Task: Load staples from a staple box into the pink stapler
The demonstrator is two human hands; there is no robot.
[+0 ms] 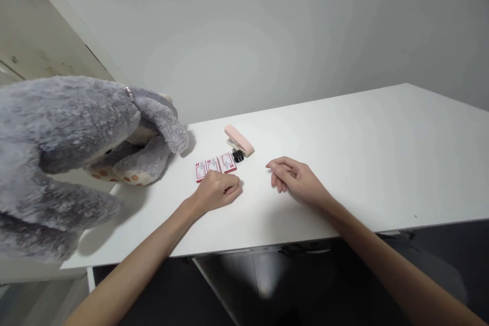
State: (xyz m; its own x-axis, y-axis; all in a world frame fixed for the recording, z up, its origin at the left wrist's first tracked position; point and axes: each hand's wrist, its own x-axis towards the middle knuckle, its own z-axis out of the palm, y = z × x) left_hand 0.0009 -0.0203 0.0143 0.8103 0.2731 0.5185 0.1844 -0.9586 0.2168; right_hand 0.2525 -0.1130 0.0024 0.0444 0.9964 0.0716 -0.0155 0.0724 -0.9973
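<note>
My left hand [218, 189] rests on the white table as a loose fist, and nothing shows in it. Just beyond its knuckles lie three small red-and-white boxes in a row, the right one [228, 162] nearest a small black object [238, 156]; the hand partly covers the near edges of the other two. A pink stapler [240, 140] lies tilted behind the black object. To the right, my right hand [295, 178] is on or just over the table, its fingers loosely bent and apart, holding nothing visible.
A big grey plush toy [76, 127] takes up the left end of the white table [362, 163], with its limbs over the tabletop. A grey wall [267, 35] stands behind. The table's front edge runs below my wrists, with dark floor beneath.
</note>
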